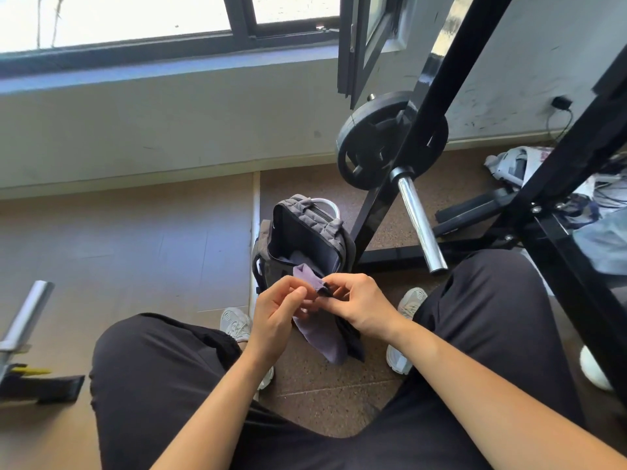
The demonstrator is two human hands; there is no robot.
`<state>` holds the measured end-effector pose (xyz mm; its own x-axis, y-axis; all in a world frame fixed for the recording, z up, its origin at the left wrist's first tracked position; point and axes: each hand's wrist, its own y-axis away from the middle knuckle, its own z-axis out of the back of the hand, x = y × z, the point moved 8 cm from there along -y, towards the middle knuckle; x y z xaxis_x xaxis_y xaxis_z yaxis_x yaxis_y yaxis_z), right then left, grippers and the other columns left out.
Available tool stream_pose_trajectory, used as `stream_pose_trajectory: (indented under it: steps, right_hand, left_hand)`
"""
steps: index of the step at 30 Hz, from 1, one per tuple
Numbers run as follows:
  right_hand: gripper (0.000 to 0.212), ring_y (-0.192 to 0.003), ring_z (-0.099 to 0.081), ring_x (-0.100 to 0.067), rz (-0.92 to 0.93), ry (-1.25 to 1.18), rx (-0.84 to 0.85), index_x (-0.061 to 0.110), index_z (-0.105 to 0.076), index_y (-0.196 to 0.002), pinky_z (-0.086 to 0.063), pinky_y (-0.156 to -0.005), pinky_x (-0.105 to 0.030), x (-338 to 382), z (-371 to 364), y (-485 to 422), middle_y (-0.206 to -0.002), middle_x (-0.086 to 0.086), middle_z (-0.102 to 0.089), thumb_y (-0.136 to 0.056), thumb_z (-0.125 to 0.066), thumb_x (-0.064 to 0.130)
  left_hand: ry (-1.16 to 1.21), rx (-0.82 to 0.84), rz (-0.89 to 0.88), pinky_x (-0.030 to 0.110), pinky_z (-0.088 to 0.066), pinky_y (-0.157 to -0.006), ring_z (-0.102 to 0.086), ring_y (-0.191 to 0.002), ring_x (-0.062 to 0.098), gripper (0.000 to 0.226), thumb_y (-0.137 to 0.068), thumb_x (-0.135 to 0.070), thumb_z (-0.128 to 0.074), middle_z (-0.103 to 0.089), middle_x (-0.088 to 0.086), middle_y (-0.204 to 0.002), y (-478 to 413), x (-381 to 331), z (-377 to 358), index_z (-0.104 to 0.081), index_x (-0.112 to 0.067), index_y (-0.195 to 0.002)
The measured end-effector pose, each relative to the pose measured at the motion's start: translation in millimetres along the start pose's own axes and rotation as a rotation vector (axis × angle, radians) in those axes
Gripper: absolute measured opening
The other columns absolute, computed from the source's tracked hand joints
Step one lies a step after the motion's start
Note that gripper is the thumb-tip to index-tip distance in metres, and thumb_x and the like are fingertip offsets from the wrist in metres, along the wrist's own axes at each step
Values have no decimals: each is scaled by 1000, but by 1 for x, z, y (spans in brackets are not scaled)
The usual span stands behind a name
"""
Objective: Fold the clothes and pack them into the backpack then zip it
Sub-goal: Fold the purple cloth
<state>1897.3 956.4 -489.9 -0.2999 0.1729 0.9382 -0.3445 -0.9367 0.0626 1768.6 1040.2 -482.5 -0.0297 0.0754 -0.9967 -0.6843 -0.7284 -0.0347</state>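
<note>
A grey backpack stands open on the floor between my feet, with some cloth visible inside its dark compartment. Just in front of it I hold a small purple garment with a dark edge, which hangs down between my knees. My left hand pinches the cloth from the left with curled fingers. My right hand pinches its upper end from the right. Both hands meet just below the backpack's opening.
A black weight rack with a plate and a chrome bar end stands right of the backpack. Another chrome bar lies at the left. Bags and clutter sit at far right. A wall and window are ahead.
</note>
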Motion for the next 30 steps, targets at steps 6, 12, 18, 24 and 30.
stream_pose_trajectory:
  steps: [6, 12, 18, 24, 30]
  right_hand:
    - [12, -78, -63, -7, -61, -92, 50, 11, -77, -99, -51, -74, -27, -1, 14, 1, -86, -4, -75, -92, -68, 8]
    - [16, -84, -62, -6, -70, -270, 83, -2, -71, -95, -48, -77, -18, 8, 34, 4, -83, 1, -69, -95, -55, -5]
    - [20, -86, -61, -5, -81, -263, -38, 1, -72, -99, -47, -78, -17, 2, 55, 2, -87, -3, -70, -97, -52, -4]
    - [17, -85, -63, 0, -119, -240, -114, 0, -71, -104, -51, -79, -15, -3, 57, 0, -92, -3, -71, -98, -55, -3]
    - [19, -90, -67, -12, -145, -199, 92, 3, -74, -106, -53, -82, -25, 1, 40, 4, -98, -13, -75, -87, -75, 4]
  left_hand:
    - [-134, -233, 124, 28, -54, -68, -69, -87, 29, 32, -80, -2, -61, -71, 4, -96, -12, 19, 41, -68, -23, -104]
    - [-155, 195, 407, 35, -56, -95, -58, -123, 19, 100, -67, -11, -77, -55, -2, -135, -7, 58, 24, -27, -37, -150]
    - [-51, 58, 198, 25, -53, -72, -66, -76, 9, 30, -82, 1, -80, -73, -6, -77, -15, 33, 24, -78, -30, -82]
    - [121, -11, 108, 34, -52, -82, -64, -88, 19, 5, -91, -8, -72, -72, 9, -91, -13, 14, 28, -75, -10, -94]
    - [172, -51, 157, 43, -48, -84, -63, -92, 23, 24, -84, -38, -74, -73, 10, -95, -10, 9, 31, -76, -18, -98]
